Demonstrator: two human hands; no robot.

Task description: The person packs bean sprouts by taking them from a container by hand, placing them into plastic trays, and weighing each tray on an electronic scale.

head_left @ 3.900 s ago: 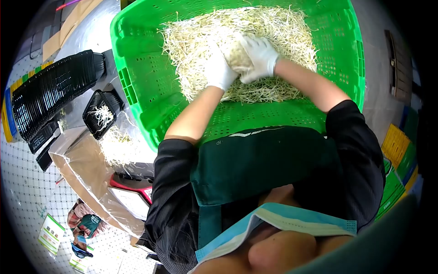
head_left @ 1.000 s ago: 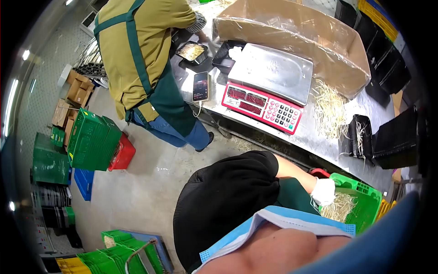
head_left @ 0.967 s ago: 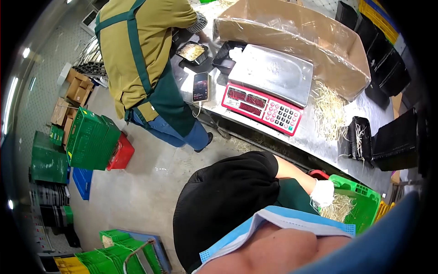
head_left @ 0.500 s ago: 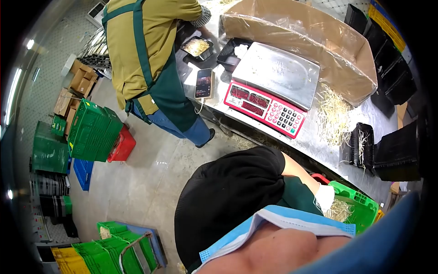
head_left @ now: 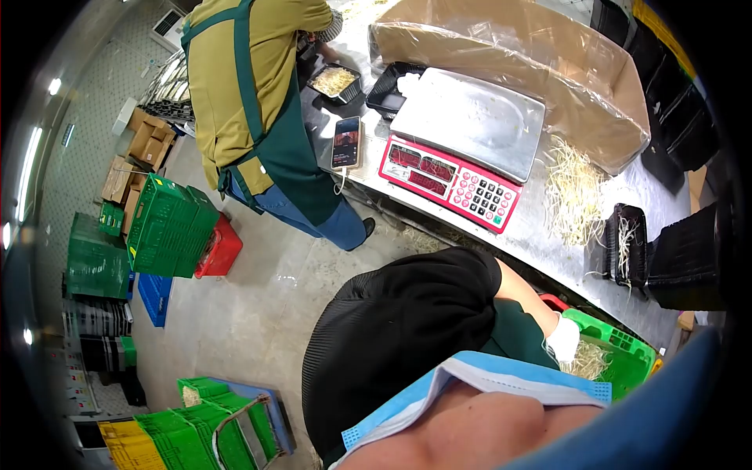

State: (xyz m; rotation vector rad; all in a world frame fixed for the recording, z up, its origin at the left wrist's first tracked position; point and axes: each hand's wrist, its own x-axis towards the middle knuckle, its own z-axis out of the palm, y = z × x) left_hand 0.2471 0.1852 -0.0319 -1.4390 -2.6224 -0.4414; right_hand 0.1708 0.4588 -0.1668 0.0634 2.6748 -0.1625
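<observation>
My left hand (head_left: 562, 341), in a white glove, reaches down to the green crate (head_left: 636, 363) beside the table. Pale bean sprouts (head_left: 589, 362) lie in this crate right by the glove. My fingers are hidden behind the blue face mask (head_left: 478, 372), so what they hold cannot be made out. My right hand is out of sight. Above my forearm, a red digital scale (head_left: 462, 160) with a bare steel plate stands on the metal table (head_left: 540, 247). To its right are a loose heap of sprouts (head_left: 576, 192) and a black plastic tray (head_left: 627, 244) with some sprouts in it.
A co-worker (head_left: 258, 102) in a green apron bends over the table near a sprout-filled tray (head_left: 335, 82). A phone (head_left: 346, 142) lies by the scale, a plastic-lined carton (head_left: 517, 66) behind it. Green crates (head_left: 168, 227) are stacked at left, more crates (head_left: 196, 431) below.
The whole view has shifted slightly. My gloved hand stays at the green crate, and the co-worker remains bent over the table. Nothing on the table has visibly been moved.
</observation>
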